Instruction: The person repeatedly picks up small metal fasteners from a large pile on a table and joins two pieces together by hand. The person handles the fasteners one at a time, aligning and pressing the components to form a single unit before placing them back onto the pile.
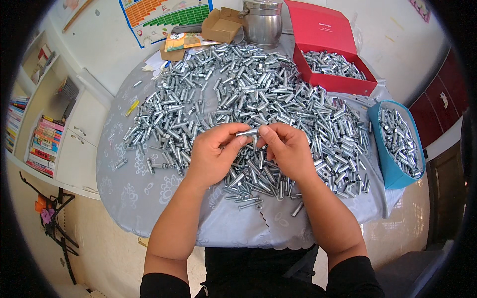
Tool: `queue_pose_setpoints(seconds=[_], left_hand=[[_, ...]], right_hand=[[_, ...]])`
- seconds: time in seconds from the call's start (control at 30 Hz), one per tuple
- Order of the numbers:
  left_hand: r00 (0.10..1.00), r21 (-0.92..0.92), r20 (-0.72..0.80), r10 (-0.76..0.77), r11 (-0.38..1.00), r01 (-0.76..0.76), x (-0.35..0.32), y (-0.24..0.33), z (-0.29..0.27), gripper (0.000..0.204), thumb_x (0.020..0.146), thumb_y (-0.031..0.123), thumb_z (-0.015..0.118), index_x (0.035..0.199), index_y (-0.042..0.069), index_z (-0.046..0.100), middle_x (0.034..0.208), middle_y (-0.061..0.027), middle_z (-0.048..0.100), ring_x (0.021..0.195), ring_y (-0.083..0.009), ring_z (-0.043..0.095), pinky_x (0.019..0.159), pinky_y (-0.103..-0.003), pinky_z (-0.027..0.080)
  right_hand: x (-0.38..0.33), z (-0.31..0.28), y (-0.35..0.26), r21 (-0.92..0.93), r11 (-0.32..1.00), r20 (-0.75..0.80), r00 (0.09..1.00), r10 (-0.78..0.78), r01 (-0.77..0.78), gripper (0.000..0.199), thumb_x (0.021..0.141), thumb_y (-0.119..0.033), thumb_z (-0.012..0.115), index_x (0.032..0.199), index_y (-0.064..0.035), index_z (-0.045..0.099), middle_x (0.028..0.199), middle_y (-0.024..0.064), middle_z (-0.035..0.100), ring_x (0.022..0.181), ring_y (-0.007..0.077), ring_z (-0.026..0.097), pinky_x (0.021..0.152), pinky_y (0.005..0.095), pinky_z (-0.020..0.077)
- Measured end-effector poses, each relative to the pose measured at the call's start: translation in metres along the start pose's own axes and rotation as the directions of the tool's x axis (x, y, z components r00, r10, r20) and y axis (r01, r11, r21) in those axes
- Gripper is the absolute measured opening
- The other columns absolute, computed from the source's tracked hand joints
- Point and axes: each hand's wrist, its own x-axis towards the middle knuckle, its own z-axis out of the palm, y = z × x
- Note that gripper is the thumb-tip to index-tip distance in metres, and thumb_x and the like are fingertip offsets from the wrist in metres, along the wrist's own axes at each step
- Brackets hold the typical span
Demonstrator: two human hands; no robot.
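Between my two hands, just above the pile, is a shiny silver sleeve anchor bolt (247, 132), lying roughly level. The thumb and fingers of my left hand (211, 153) pinch its left end. My right hand (292, 151) closes on the right end with thumb and forefinger. The fingertips partly cover it, so the details of its ends cannot be made out. A wide heap of loose silver anchor bolts and sleeves (258, 79) spreads beneath and beyond both hands.
The heap lies on a round table with a grey patterned cloth (136, 198). At the back right stands an open red box (338, 84) of metal parts; a blue bin (390, 181) of them sits at the right edge. A metal pot (262, 25) and cardboard box (221, 26) are behind.
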Motion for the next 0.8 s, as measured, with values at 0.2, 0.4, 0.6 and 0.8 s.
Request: queue_pose_setpoints(seconds=[0.2,0.4,0.6,0.8], left_hand=[[1.0,0.125,0.017,0.023,0.992,-0.025,0.0001,0.0048,0.0033,0.025,0.086,0.003,0.066,0.111,0.0,0.066,0.092,-0.0091,0.071,0.078,-0.0118,0.066,0.069,-0.025,0.052],[0.995,0.128,0.07,-0.078,0.989,0.068,0.0016,0.0007,-0.0041,0.022,0.088,0.003,0.064,0.11,-0.002,0.066,0.09,-0.0082,0.069,0.079,-0.0133,0.068,0.071,-0.025,0.054],[0.991,-0.019,0.067,-0.113,0.993,0.114,-0.0004,0.0035,-0.0012,0.019,0.092,0.007,0.06,0.108,-0.004,0.064,0.087,-0.0081,0.068,0.076,-0.0139,0.068,0.067,-0.025,0.055],[0.989,-0.096,0.086,-0.118,0.987,0.126,0.0017,0.0003,-0.004,0.021,0.098,0.017,0.054,0.101,-0.003,0.061,0.08,-0.0051,0.064,0.07,-0.0121,0.064,0.064,-0.025,0.053]], right_hand=[[-0.0005,-0.0013,-0.0022,0.061,0.996,0.011,0.997,0.071,-0.071,0.03,0.094,-0.027,0.062,0.077,-0.0014,0.064,0.064,-0.0006,0.06,0.051,0.004,0.049,0.047,0.0204,0.0381],[0.0014,-0.0024,-0.0026,0.12,0.983,-0.039,0.988,0.147,-0.142,0.029,0.092,-0.026,0.063,0.075,-0.0026,0.063,0.06,-0.0021,0.055,0.049,0.0035,0.047,0.044,0.02,0.0352],[0.0007,-0.0033,-0.0038,0.196,0.971,0.007,0.99,0.138,-0.137,0.026,0.092,-0.023,0.063,0.075,-0.0035,0.063,0.06,-0.0031,0.054,0.048,0.0033,0.046,0.043,0.0191,0.0337],[-0.0016,0.0019,-0.0065,0.246,0.969,0.007,1.0,-0.001,-0.001,0.019,0.093,-0.018,0.061,0.102,-0.0026,0.066,0.076,-0.0003,0.06,0.053,0.0044,0.051,0.047,0.0191,0.0389]])
